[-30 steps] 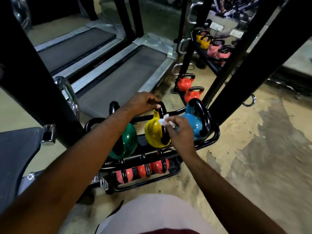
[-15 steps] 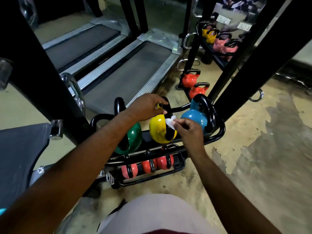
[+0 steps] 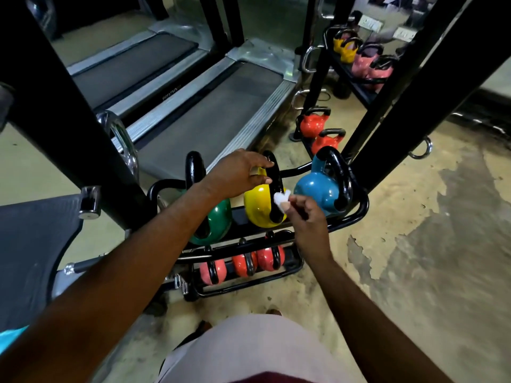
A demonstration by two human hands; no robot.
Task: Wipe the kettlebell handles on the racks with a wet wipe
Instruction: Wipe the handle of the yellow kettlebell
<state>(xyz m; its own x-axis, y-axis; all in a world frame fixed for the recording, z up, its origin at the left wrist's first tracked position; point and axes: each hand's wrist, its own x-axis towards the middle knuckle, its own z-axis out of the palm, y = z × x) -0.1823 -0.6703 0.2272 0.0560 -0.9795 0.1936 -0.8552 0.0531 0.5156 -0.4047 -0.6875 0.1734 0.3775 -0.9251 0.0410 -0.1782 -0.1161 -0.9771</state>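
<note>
A view looking down from the person's head onto a low black kettlebell rack [image 3: 359, 208] on a worn gym floor [image 3: 414, 244]. At far left is a grey padded bench [image 3: 33, 244], with a thick black post [image 3: 69, 120] slanting up behind it. Two treadmills [image 3: 215, 111] lie beyond the rack.

On the rack's upper tier, the leftmost weight is a green kettlebell [image 3: 218, 222], partly hidden by the left forearm. The left hand [image 3: 235, 172] reaches in above it, thumb and fingers curled onto the upper part of the black handle [image 3: 273, 175] of the yellow kettlebell [image 3: 257, 205], which sits in the middle of the tier.

Just right of that handle, touching its lower part, is a small crumpled white wet wipe [image 3: 280, 199]. The right hand [image 3: 307, 217] pinches it between the fingertips, the other fingers curled in. Beside this hand sits a blue kettlebell [image 3: 318, 192] at the right end of the tier.

On the lower tier are three small red kettlebells [image 3: 244, 265] in a row. Farther back on the right, a second rack [image 3: 356, 87] carries orange kettlebells [image 3: 312, 124] on its low shelf.
</note>
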